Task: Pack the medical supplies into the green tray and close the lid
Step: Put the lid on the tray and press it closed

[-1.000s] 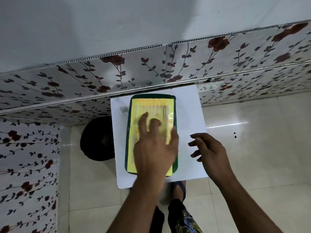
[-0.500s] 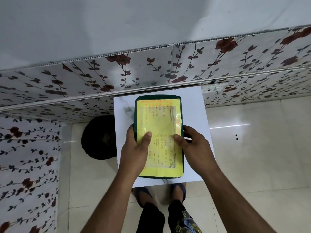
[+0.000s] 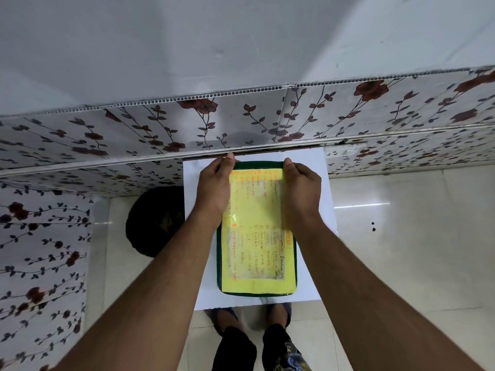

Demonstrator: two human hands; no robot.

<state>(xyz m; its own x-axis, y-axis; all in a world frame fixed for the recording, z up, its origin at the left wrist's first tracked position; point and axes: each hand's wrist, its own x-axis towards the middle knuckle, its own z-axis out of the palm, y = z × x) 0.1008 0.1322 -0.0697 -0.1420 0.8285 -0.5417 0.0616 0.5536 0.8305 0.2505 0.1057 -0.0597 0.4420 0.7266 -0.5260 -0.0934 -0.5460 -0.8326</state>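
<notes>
Green tray (image 3: 257, 291) closed, hands (image 3: 214, 188) shifted to far corners

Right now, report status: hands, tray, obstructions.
Left hand and right hand pressing far corners of the lid. Green tray covered, on white board. Nothing in the way.

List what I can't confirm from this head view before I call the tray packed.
- Supplies inside the green tray: hidden by the yellow lid.
- Far corners: covered by left hand and right hand.
- Lid handwriting: too small.
- Black object: partly behind the white table.
</notes>
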